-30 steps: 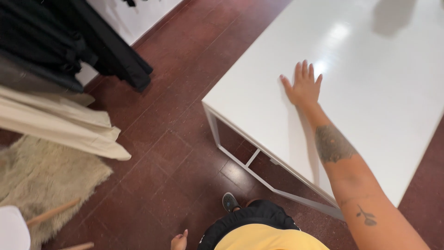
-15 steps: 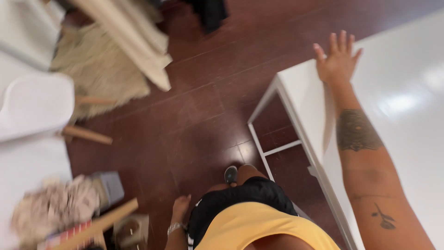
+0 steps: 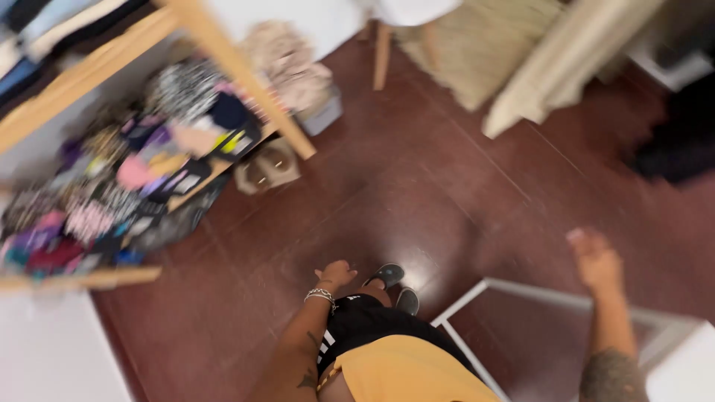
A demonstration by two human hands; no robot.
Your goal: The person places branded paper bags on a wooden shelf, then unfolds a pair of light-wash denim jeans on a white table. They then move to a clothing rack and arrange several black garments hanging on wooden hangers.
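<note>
Lifted off the white table (image 3: 681, 368), the right hand (image 3: 593, 258) is hanging blurred above red floor (image 3: 417, 193), grip unreadable. Left hand (image 3: 337, 274) is curling loosely, empty, near wooden shelves (image 3: 223, 59) holding folded colourful fabrics (image 3: 126, 186).

**Reds, yellow and a jumble of colour**

Dark red-brown floor (image 3: 417, 186). Mustard-yellow shirt (image 3: 406, 372), black shorts (image 3: 365, 324). Pale wood shelf (image 3: 223, 67) with multicoloured, patterned cloths (image 3: 141, 179). White table frame (image 3: 521, 294). Beige rug (image 3: 477, 52). Silver bracelet (image 3: 320, 296).

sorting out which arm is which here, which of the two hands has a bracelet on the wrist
The left hand, hanging by the black shorts, wears a beaded bracelet. The right hand, above the white table frame, has a bare wrist.
</note>
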